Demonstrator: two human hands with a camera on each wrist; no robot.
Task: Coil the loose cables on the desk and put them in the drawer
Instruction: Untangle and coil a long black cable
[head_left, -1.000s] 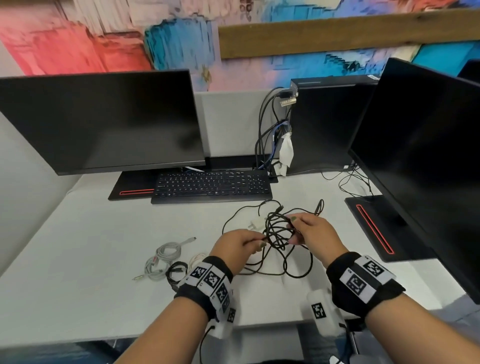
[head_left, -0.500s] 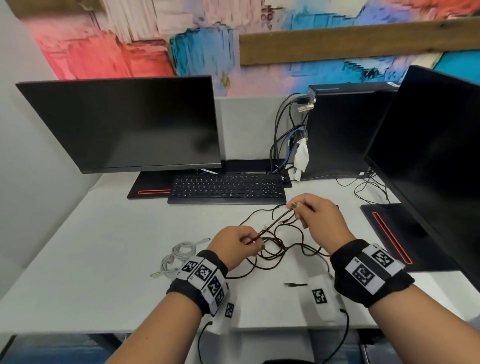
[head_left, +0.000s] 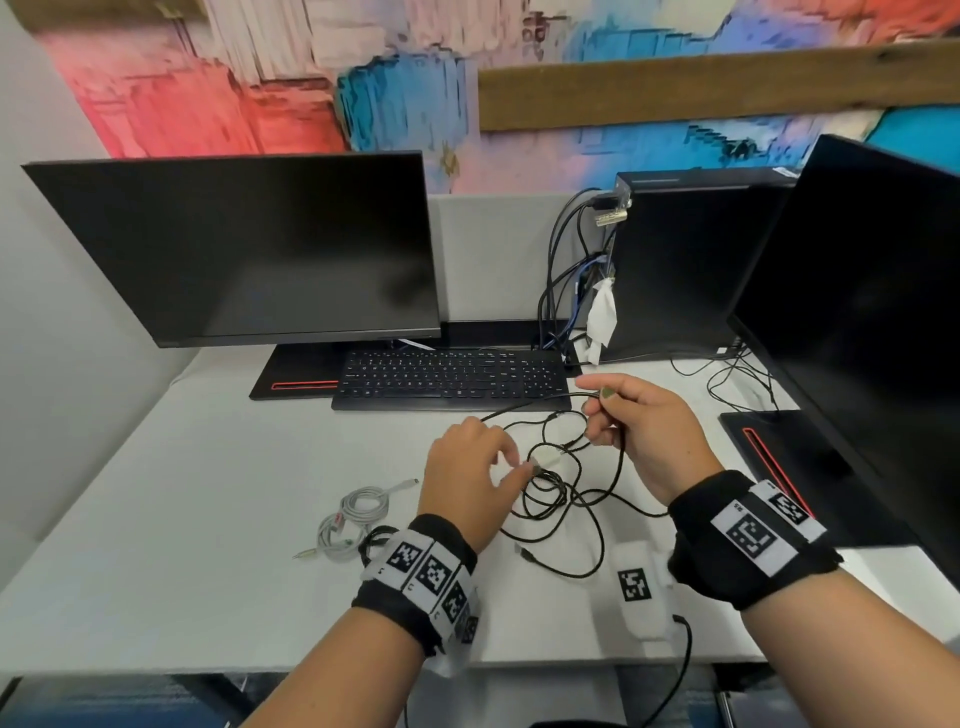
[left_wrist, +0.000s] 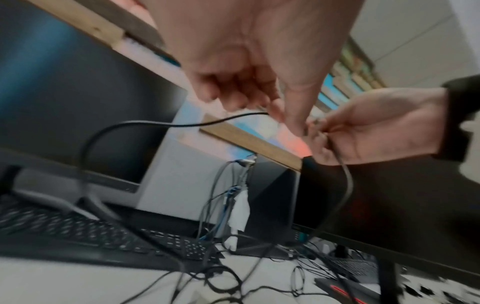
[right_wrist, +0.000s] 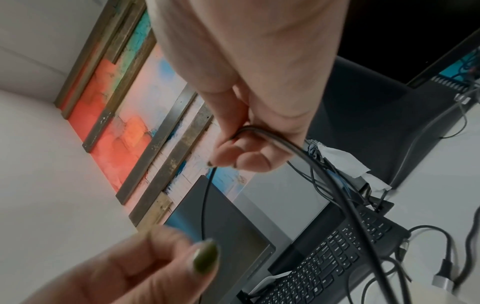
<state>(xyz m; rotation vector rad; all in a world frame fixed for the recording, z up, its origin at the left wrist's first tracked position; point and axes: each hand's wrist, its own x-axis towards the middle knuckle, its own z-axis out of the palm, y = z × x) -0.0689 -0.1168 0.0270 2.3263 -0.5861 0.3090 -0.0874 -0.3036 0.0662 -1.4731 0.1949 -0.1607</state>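
Observation:
A tangled black cable (head_left: 563, 501) lies in loose loops on the white desk (head_left: 182, 519), between my hands. My left hand (head_left: 522, 467) pinches one strand of it near a plug, just above the tangle; the left wrist view shows the black cable (left_wrist: 182, 123) running from those fingertips (left_wrist: 272, 109). My right hand (head_left: 597, 410) is raised behind the tangle, fingers curled round a loop of the black cable (right_wrist: 262, 133). A coiled grey-white cable (head_left: 358, 514) and a small black coil (head_left: 375, 538) lie left of my left wrist. No drawer is in view.
A black keyboard (head_left: 452, 376) sits behind the tangle, a monitor (head_left: 260, 249) at the back left, a second monitor (head_left: 857, 322) with its base (head_left: 779, 457) on the right. A PC tower (head_left: 685, 270) has plugged cables (head_left: 558, 280). A white tagged device (head_left: 636, 587) lies at the desk's front edge.
The taut stretch of cable between my hands has gone slack. My left hand has taken a strand lower in the tangle. The loops now lie spread wider on the desk.

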